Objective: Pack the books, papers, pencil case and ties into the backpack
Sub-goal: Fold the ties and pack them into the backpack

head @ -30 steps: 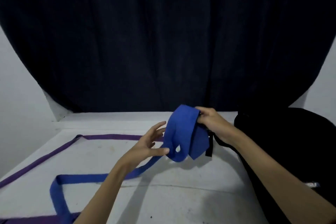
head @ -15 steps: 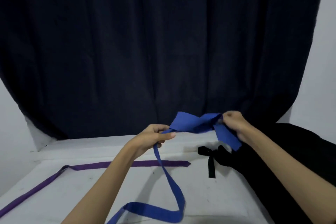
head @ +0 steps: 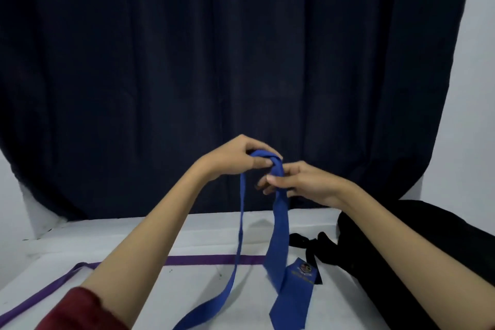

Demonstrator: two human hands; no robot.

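Long royal-blue fabric tie (head: 278,225) held up above the white tabletop (head: 150,284), folded over at the top. Wide end hanging down to the tabletop, tip resting near the front edge, small embroidered crest visible on its face. Narrow end trailing down separately on the left and running off toward the bottom of the view.

Left hand (head: 235,157) gripping the top fold of the tie, fingers curled over it, thumb pressed against the cloth. Right hand (head: 302,182) just below and beside it, pinching the wide strand between thumb and curled fingers. Both hands raised, almost touching.

Narrow purple fabric tie (head: 203,260) lying flat on the tabletop behind the blue one, stretching left and bending toward the near-left corner. Black fabric backpack (head: 388,257) lying on the right side of the tabletop, a black strap (head: 310,246) from it spread beside the wide blue end. Contents of backpack: cannot tell.

Dark red sleeve (head: 77,311) on the left arm. Dark navy curtain (head: 214,61) across the background, pale wall (head: 476,88) at right.
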